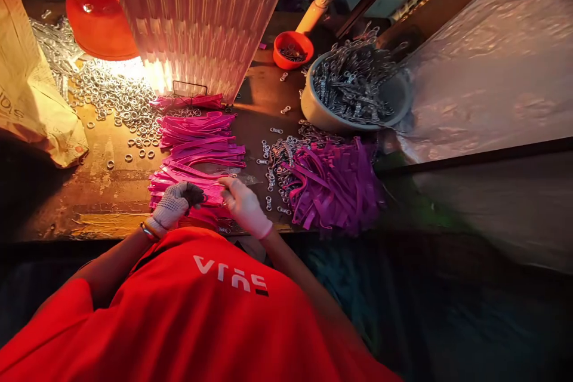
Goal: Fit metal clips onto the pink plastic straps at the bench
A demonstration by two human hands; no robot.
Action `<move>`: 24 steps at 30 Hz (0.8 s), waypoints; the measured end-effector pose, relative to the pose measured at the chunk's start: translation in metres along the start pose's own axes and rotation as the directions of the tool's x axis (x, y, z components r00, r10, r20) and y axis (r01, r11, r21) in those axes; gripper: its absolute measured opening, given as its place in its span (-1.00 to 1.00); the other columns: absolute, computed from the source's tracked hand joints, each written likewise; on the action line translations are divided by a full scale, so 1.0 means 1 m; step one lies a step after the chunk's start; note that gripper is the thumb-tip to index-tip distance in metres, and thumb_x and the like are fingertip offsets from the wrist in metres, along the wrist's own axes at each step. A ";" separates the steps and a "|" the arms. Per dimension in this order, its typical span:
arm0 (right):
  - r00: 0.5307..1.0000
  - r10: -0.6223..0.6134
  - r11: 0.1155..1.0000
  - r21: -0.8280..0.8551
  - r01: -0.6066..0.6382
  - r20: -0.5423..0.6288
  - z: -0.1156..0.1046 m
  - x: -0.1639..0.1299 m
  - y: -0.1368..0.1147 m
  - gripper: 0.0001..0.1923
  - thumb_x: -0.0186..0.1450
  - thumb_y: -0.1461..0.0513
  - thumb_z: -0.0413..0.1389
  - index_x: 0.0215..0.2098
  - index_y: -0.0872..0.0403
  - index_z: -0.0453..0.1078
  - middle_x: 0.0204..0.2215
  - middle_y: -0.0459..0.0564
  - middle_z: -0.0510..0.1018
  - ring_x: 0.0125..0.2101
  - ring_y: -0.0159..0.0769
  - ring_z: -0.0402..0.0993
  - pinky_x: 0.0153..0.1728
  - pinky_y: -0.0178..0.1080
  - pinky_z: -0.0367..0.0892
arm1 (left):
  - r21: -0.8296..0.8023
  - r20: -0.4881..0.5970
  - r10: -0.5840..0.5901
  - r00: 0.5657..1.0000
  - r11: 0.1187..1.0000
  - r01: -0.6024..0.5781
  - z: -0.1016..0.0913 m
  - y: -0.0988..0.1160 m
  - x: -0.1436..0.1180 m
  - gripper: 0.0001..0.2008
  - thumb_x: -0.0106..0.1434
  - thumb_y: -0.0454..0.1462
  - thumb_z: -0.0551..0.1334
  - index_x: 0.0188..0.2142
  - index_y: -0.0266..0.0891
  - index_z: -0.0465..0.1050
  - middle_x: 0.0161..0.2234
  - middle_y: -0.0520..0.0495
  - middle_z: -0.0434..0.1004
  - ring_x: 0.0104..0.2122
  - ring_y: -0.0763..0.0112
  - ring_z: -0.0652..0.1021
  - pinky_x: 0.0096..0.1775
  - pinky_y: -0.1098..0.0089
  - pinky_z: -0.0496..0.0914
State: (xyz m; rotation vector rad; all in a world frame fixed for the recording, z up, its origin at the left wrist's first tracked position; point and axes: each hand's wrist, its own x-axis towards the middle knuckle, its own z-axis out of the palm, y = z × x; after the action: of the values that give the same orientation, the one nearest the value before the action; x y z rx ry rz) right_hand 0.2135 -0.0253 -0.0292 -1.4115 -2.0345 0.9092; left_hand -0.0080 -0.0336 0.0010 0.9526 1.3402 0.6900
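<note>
My left hand (174,206), in a dotted white glove with dark fingertips, has its fingers closed over the near end of the pink straps (197,152). These flat straps lie in layered bundles up the middle of the worktop. Beside it on the right, my right hand (246,206), in a plain pale glove, pinches thumb and forefinger together above the same straps. What either hand holds is too small to make out. Loose metal rings (128,95) spread behind and left of the straps. To the right, a purple strap heap (335,185) rests by small metal swivel links (280,161).
A red lamp (101,18) shines on the rings beside a ribbed clear panel (197,12). Farther back stand a small orange cup (293,59) and a grey tub (322,107) piled with metal hooks. A paper sack (36,89) flanks the left, plastic sheeting (487,59) the right.
</note>
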 end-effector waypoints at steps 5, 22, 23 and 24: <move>0.986 0.049 0.929 -0.369 0.014 0.162 0.014 0.003 -0.055 -0.61 0.49 0.23 -0.02 0.23 0.12 0.37 0.02 0.21 0.57 -0.06 -0.09 0.50 -0.04 -0.14 0.34 | -0.004 0.028 0.060 0.998 0.998 -0.060 0.002 0.003 -0.006 -0.70 0.10 -0.24 0.36 -0.18 -0.32 0.45 -0.48 -0.04 0.59 -0.55 0.47 0.50 -0.55 0.50 0.24; 0.863 0.495 0.838 0.317 -0.445 -0.097 0.015 -0.005 -0.007 -0.61 0.43 -0.05 -0.06 -0.40 0.00 0.33 -0.53 -0.17 0.39 -0.46 -0.34 0.25 -0.36 -0.29 0.13 | 0.539 0.147 0.227 0.963 0.798 -0.270 0.052 0.015 0.142 -0.78 0.37 -0.20 0.24 -0.30 -0.32 0.55 -0.36 -0.16 0.57 -0.35 0.32 0.55 -0.30 0.40 0.40; 0.868 0.489 0.829 0.353 -0.433 -0.084 0.015 -0.005 -0.005 -0.61 0.42 -0.06 -0.05 -0.40 0.00 0.32 -0.53 -0.18 0.38 -0.46 -0.34 0.24 -0.36 -0.29 0.13 | 0.681 0.159 0.243 0.957 0.675 -0.284 0.058 0.023 0.165 -0.75 0.41 -0.21 0.19 -0.20 -0.33 0.58 -0.26 -0.21 0.61 -0.23 0.24 0.59 -0.20 0.36 0.43; 0.877 0.477 0.825 0.377 -0.421 -0.063 0.015 -0.005 -0.004 -0.62 0.41 -0.06 -0.03 -0.40 0.00 0.32 -0.53 -0.18 0.37 -0.45 -0.34 0.24 -0.36 -0.29 0.12 | 0.790 0.164 0.224 0.961 0.553 -0.264 0.065 0.031 0.187 -0.73 0.43 -0.22 0.16 -0.08 -0.32 0.58 -0.14 -0.25 0.61 -0.13 0.18 0.60 -0.12 0.33 0.44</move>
State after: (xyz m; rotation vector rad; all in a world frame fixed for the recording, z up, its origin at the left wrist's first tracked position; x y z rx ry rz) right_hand 0.2019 -0.0351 -0.0362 -1.7193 -1.3474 1.2422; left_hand 0.0843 0.1314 -0.0646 1.9227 1.5114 0.2051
